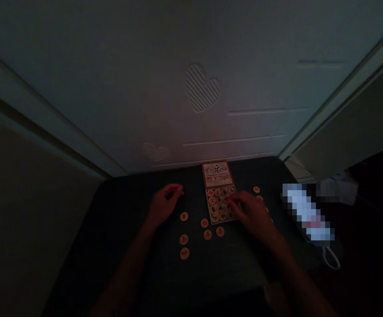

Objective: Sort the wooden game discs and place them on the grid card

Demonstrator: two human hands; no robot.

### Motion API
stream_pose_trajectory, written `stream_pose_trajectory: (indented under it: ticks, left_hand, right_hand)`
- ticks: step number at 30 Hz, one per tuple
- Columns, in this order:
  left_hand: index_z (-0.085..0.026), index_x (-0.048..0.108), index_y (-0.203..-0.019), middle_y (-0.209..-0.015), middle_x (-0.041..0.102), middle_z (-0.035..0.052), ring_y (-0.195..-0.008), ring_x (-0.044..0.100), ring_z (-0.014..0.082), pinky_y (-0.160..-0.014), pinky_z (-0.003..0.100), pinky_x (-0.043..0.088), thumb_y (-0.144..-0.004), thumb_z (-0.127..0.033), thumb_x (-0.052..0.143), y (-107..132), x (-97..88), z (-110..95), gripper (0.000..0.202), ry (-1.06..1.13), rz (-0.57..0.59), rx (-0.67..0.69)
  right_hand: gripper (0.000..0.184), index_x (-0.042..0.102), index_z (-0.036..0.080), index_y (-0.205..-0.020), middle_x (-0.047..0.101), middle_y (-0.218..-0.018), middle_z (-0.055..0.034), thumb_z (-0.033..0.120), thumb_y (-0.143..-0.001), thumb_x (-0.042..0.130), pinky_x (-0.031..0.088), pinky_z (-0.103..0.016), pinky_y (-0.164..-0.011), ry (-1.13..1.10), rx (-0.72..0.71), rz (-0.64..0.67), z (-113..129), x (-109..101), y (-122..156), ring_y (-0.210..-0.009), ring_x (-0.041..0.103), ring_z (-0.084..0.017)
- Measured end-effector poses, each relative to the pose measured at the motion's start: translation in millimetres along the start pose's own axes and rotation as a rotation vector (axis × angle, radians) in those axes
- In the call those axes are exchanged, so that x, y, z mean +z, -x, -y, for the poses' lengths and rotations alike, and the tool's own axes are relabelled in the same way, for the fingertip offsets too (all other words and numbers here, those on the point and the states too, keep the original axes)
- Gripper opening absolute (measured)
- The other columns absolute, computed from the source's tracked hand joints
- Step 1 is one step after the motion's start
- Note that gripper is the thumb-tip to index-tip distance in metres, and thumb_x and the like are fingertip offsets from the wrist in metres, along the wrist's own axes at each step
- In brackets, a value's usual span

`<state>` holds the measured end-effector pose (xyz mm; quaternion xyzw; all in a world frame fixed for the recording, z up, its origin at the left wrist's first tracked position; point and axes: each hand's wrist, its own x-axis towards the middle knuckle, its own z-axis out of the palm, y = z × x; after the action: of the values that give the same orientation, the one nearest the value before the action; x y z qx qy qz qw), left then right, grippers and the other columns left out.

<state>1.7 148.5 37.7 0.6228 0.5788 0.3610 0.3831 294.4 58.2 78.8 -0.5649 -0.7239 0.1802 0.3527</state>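
A shallow box [208,207] on the dark table holds rows of round xiangqi pieces [221,208], some with red characters and others with dark ones. Over the box's right side, my right hand [252,213] is closed in a pinch, its fingertips at the pieces; what they grip is hidden. My left hand [165,201] is left of the box with thumb and fingers pressed together; anything between them is too small and dark to name. Below it lies a loose red-marked piece [184,216], with two more [184,239] nearer me. Three loose pieces [207,234] lie just below the box.
Behind the box lies its printed lid [217,175]. More pieces [256,189] are at the right, partly hidden by my right hand. A bright blurred-out object [308,213] with a white strap [331,259] is at the table's right edge. A pale panel [128,88] rises behind the table [165,281].
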Motion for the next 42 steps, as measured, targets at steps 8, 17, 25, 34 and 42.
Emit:
stream_pose_trajectory:
  ticks: [8, 17, 25, 34, 42]
  left_hand:
    - [-0.029, 0.072, -0.104, -0.101, 0.077, 0.0023, -0.088, 0.072, 0.0222, -0.076, 0.035, 0.058, -0.090, -0.042, 0.063, 93.2, 1.8, -54.0, 0.022, -0.139, 0.015, 0.098]
    - [-0.033, 0.071, -0.094, -0.091, 0.075, 0.0034, -0.084, 0.071, 0.0224, -0.079, 0.038, 0.059, -0.094, -0.033, 0.056, 190.8, 82.8, -49.9, 0.015, -0.016, 0.179, 0.144]
    - [-0.034, 0.071, -0.094, -0.090, 0.076, 0.0022, -0.082, 0.072, 0.0214, -0.077, 0.036, 0.060, -0.093, -0.030, 0.057, 201.2, 83.5, -35.9, 0.015, -0.061, 0.177, 0.181]
    - [-0.030, 0.070, -0.101, -0.093, 0.073, 0.0034, -0.084, 0.071, 0.0224, -0.079, 0.039, 0.060, -0.091, -0.035, 0.062, 183.0, 21.0, -14.5, 0.014, -0.261, -0.069, 0.227]
    - [-0.027, 0.064, -0.114, -0.117, 0.065, 0.0061, -0.106, 0.065, 0.0258, -0.092, 0.045, 0.057, -0.085, -0.037, 0.073, 187.1, 8.1, 12.8, 0.032, -0.408, -0.128, 0.283]
  right_hand:
    - [0.015, 0.068, 0.027, -0.099, 0.075, -0.092, -0.0037, 0.032, -0.097, 0.055, 0.060, -0.035, -0.073, -0.058, 0.061, -0.002, -5.6, 10.9, 91.6, -0.082, 0.072, -0.022]
    - [0.018, 0.069, 0.027, -0.099, 0.076, -0.090, -0.0044, 0.035, -0.097, 0.053, 0.061, -0.034, -0.071, -0.076, 0.119, -0.077, -12.8, 30.9, 115.4, -0.081, 0.074, -0.023]
    - [0.014, 0.067, 0.027, -0.101, 0.073, -0.090, -0.0052, 0.031, -0.098, 0.053, 0.058, -0.040, -0.075, 0.014, -0.017, 0.011, -11.8, 33.9, 115.0, -0.083, 0.070, -0.024]
    - [0.013, 0.067, 0.025, -0.104, 0.070, -0.090, -0.0054, 0.027, -0.098, 0.055, 0.055, -0.040, -0.079, 0.091, -0.041, 0.055, -7.9, 34.0, 113.8, -0.086, 0.067, -0.023]
    - [0.015, 0.068, 0.024, -0.101, 0.071, -0.091, -0.0058, 0.028, -0.099, 0.054, 0.053, -0.038, -0.082, 0.099, -0.045, 0.012, -10.4, 37.8, 115.8, -0.086, 0.066, -0.022]
